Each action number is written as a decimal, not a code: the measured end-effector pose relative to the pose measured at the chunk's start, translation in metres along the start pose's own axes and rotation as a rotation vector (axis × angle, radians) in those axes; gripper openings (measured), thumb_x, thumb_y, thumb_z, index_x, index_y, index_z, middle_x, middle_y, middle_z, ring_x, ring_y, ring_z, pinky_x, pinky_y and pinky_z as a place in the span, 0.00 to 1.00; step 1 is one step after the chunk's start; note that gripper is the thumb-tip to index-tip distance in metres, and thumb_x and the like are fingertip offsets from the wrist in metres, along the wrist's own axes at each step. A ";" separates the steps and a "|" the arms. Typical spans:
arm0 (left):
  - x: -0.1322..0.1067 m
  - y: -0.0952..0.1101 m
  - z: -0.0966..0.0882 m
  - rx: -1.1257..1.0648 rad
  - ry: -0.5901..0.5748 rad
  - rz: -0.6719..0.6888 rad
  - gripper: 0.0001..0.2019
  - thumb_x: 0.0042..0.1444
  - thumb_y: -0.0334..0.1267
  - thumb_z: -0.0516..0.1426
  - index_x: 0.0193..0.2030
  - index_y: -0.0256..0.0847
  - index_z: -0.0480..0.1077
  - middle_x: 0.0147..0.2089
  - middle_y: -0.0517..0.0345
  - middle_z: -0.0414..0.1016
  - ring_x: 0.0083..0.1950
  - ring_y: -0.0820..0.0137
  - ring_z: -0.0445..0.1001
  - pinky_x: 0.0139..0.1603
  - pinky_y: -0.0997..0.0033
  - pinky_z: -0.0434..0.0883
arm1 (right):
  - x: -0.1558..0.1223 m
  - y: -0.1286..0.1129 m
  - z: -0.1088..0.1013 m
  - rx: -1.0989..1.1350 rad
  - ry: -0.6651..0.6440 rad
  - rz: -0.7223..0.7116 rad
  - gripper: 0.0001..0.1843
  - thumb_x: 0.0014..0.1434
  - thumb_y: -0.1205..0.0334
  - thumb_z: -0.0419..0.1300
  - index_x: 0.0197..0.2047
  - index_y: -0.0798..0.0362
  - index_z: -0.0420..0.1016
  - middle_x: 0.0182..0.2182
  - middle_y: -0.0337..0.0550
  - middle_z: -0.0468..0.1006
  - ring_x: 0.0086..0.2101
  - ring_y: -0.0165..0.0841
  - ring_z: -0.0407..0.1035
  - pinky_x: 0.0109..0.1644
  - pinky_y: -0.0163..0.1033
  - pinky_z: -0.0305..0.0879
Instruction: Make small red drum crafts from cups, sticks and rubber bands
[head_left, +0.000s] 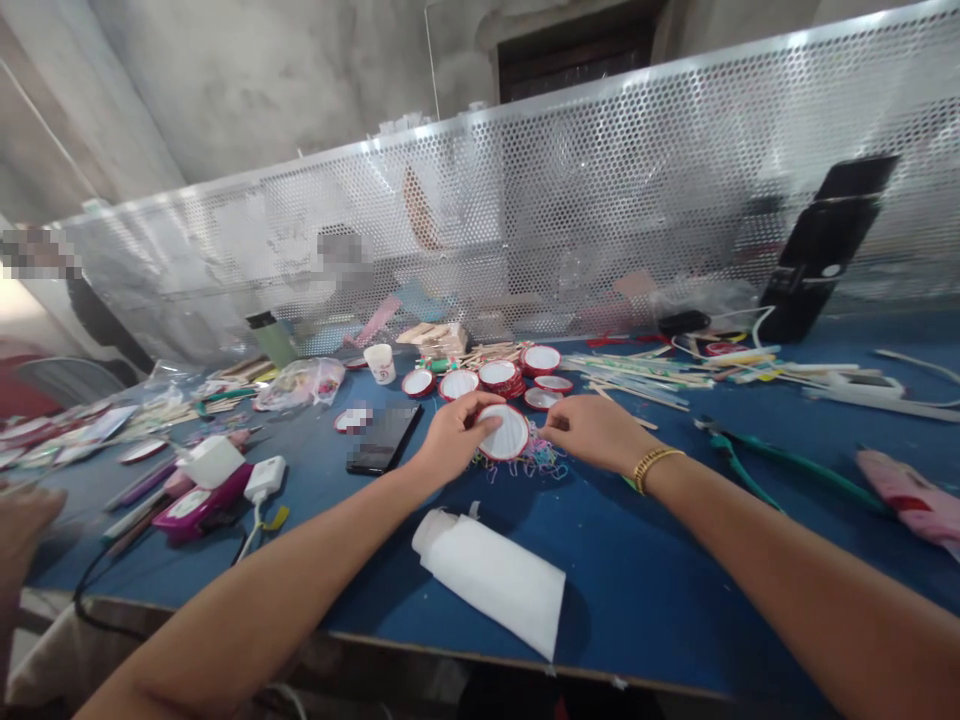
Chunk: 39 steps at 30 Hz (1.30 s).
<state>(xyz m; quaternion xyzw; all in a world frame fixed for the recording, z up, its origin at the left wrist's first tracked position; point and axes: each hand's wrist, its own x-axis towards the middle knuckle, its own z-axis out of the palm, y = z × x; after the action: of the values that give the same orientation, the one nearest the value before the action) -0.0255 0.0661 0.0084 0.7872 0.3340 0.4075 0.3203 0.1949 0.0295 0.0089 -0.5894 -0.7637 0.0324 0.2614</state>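
My left hand (459, 438) grips a round white disc with a red rim (510, 434), thumb on its face and fingers behind its edge. Just right of the disc, my right hand (592, 430) has its fingertips pinched together; whatever they hold is too small to make out. A tangle of colourful threads (546, 456) lies under and beside the disc. Behind both hands sit several more red-rimmed discs, some in a stack (501, 376). Nearer me, a white paper-wrapped roll (495, 578) lies slantwise on the blue table (637, 610).
A black phone (384, 440) and a paper cup (380, 364) are left of the discs. Green-handled pliers (795, 460) and a pink tool (911, 495) lie at right. Thin sticks (637, 372) spread before a perforated metal screen (600, 220). Another person's hand (26, 520) shows far left.
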 end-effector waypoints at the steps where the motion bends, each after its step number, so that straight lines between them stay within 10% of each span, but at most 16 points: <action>1: 0.000 -0.001 0.000 0.001 -0.006 0.001 0.14 0.55 0.37 0.58 0.48 0.38 0.72 0.42 0.55 0.77 0.40 0.69 0.74 0.43 0.70 0.69 | 0.000 -0.001 0.001 -0.011 -0.004 0.005 0.14 0.55 0.55 0.62 0.20 0.50 0.74 0.22 0.44 0.76 0.25 0.35 0.67 0.29 0.40 0.51; 16: -0.003 0.004 -0.004 0.151 0.114 0.059 0.05 0.58 0.35 0.56 0.42 0.41 0.67 0.29 0.64 0.69 0.30 0.74 0.66 0.33 0.75 0.62 | -0.001 -0.009 -0.008 0.180 -0.007 0.015 0.07 0.55 0.60 0.58 0.31 0.51 0.77 0.31 0.41 0.80 0.32 0.33 0.72 0.34 0.37 0.61; 39: -0.004 0.005 -0.002 0.308 0.103 0.105 0.11 0.54 0.25 0.55 0.41 0.40 0.73 0.44 0.56 0.77 0.44 0.68 0.73 0.49 0.67 0.68 | -0.006 -0.021 0.005 0.084 -0.014 -0.044 0.05 0.51 0.65 0.61 0.26 0.52 0.78 0.27 0.43 0.80 0.30 0.35 0.71 0.35 0.39 0.59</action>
<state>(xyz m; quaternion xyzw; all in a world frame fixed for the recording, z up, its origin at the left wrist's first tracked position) -0.0276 0.0607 0.0120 0.8213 0.3669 0.4077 0.1568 0.1754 0.0186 0.0102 -0.5607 -0.7764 0.0627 0.2809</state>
